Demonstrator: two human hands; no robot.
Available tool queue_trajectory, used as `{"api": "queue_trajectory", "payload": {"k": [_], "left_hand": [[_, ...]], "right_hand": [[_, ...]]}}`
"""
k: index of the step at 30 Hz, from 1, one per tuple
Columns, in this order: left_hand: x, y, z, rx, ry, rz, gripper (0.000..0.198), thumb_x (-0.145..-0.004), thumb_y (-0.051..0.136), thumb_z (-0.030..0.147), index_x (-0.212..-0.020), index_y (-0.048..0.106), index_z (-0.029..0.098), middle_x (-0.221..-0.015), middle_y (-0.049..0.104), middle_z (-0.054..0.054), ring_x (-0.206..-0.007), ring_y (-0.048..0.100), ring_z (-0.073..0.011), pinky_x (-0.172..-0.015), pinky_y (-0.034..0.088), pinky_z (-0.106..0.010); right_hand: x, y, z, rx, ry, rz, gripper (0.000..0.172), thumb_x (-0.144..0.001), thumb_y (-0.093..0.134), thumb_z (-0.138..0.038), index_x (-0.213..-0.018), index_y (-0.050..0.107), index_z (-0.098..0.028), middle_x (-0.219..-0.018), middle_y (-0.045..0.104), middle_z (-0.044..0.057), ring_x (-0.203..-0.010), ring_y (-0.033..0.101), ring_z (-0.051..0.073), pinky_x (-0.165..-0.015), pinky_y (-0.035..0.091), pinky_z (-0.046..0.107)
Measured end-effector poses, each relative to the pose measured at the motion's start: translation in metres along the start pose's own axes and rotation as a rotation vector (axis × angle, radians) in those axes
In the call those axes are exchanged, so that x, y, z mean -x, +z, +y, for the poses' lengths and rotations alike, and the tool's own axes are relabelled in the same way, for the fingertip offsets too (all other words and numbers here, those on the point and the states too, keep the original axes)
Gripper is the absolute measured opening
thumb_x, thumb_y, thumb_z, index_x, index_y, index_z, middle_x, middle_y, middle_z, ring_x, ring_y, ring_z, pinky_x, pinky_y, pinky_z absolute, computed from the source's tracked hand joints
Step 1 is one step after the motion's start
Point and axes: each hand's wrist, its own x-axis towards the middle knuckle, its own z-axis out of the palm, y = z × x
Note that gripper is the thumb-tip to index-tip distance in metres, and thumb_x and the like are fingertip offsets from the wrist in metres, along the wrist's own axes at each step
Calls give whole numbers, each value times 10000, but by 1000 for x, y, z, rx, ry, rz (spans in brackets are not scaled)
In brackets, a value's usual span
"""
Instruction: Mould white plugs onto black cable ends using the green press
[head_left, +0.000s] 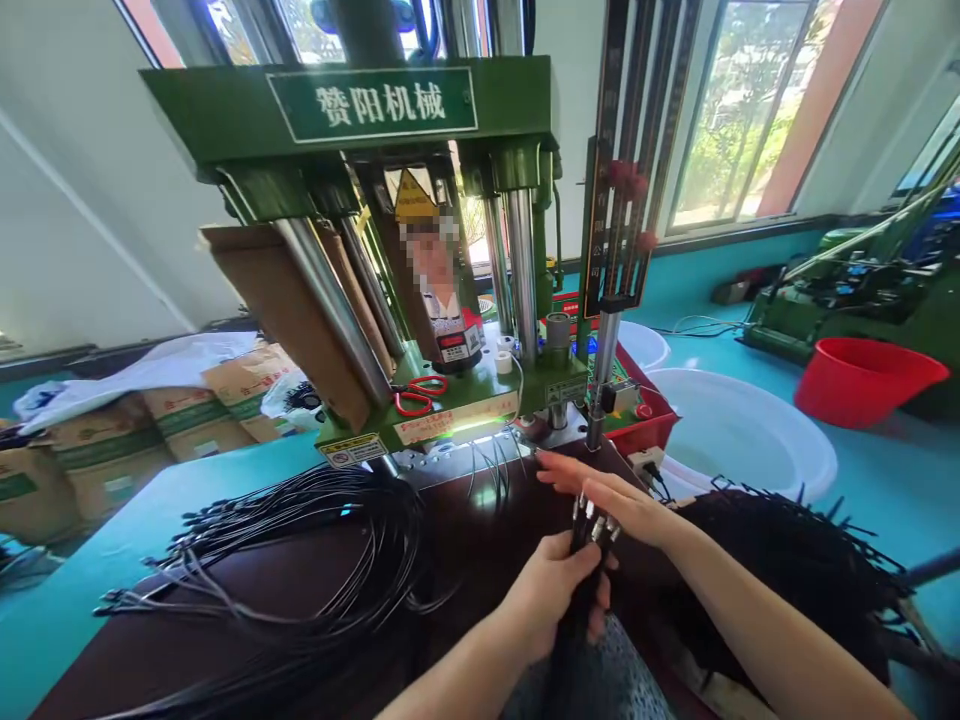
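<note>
My left hand [553, 588] is wrapped around a bundle of black cables [579, 535], whose silvery metal ends point up just above the fist. Over those ends lies my right hand [626, 508], its fingers stretched out flat toward the machine; the palm is close to the tips, and I cannot tell whether it touches them. Beyond my hands stands a green press [487, 95] with steel columns. Several thin wires [495, 470] hang at its front edge. Left of my hands, a large coil of black cables [375, 560] lies on the dark tabletop [285, 590].
Red-handled scissors [420, 395] lie on the press bed. A black heap of cables [772, 570] is at the right. Behind it stand a wide white tub [750, 425] and a red bucket [855, 385]. Cardboard boxes and sacks [180, 410] line the left wall.
</note>
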Motion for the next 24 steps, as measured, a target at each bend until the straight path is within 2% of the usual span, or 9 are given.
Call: {"api": "queue_trajectory", "payload": {"k": [2, 3, 6, 9, 12, 15, 17, 21, 24], "left_hand": [[-7, -4, -5, -3, 3, 23, 340, -692, 581, 449, -789, 545, 125, -441, 515, 22, -286, 407, -73, -287, 286, -179], [-10, -6, -7, -1, -1, 25, 342, -692, 582, 449, -788, 548, 123, -437, 518, 19, -281, 404, -75, -284, 282, -180], [-17, -9, -12, 48, -1, 35, 350, -696, 583, 458, -762, 547, 116, -461, 542, 0, -303, 438, -86, -310, 323, -193], [-22, -7, -18, 123, -9, 59, 347, -708, 579, 458, -763, 526, 119, -551, 597, -40, -390, 525, -118, -393, 414, -232], [-24, -6, -22, 162, -63, 47, 342, -708, 577, 457, -818, 480, 148, -552, 593, -28, -393, 527, -133, -407, 435, -266], [-25, -8, -22, 165, -125, 66, 354, -682, 599, 477, -780, 449, 171, -456, 470, 54, -327, 390, -67, -329, 318, -186], [-26, -13, -20, 129, -84, 153, 394, -661, 601, 528, -750, 437, 181, -429, 369, 96, -313, 266, -24, -302, 185, -144], [-32, -25, -18, 24, 119, 416, 475, -621, 561, 636, -742, 413, 201, -425, 272, 127, -316, 155, -6, -308, 68, -144], [-34, -29, -22, 35, 160, 419, 488, -623, 536, 657, -770, 402, 212, -452, 277, 127, -323, 153, -7, -311, 65, -146]], "right_hand": [[2, -3, 9, -49, 20, -16, 440, -923, 309, -355, -1342, 338, -223, -1389, 351, 68, -1252, 332, 194, -1021, 272, 405], [2, -3, 12, -53, 47, -36, 436, -928, 290, -354, -1339, 345, -217, -1372, 379, 72, -1242, 349, 191, -1020, 276, 403], [2, 1, 19, 11, 103, -89, 427, -934, 256, -369, -1267, 459, -194, -1277, 496, 73, -1179, 432, 185, -1005, 307, 386], [2, 8, 23, 120, 76, -76, 428, -930, 272, -371, -1222, 512, -169, -1273, 501, 75, -1180, 428, 178, -1012, 299, 358], [1, 14, 26, 213, 51, -76, 426, -927, 292, -360, -1214, 519, -144, -1273, 500, 91, -1186, 420, 175, -1015, 294, 343], [2, 14, 34, 225, 69, -42, 414, -928, 288, -352, -1202, 529, -155, -1251, 522, 82, -1157, 453, 176, -988, 335, 337], [5, 7, 43, 230, 121, 48, 424, -936, 243, -331, -1225, 497, -153, -1225, 543, 83, -1110, 496, 172, -944, 384, 325], [15, -18, 61, 802, 400, 218, 403, -849, 390, -174, -1239, 440, -89, -1179, 550, 147, -1101, 489, 228, -929, 371, 355], [24, -23, 70, 1048, 558, 232, 355, -718, 408, -15, -1044, 544, -60, -1027, 575, 205, -1041, 497, 316, -871, 353, 438]]}}
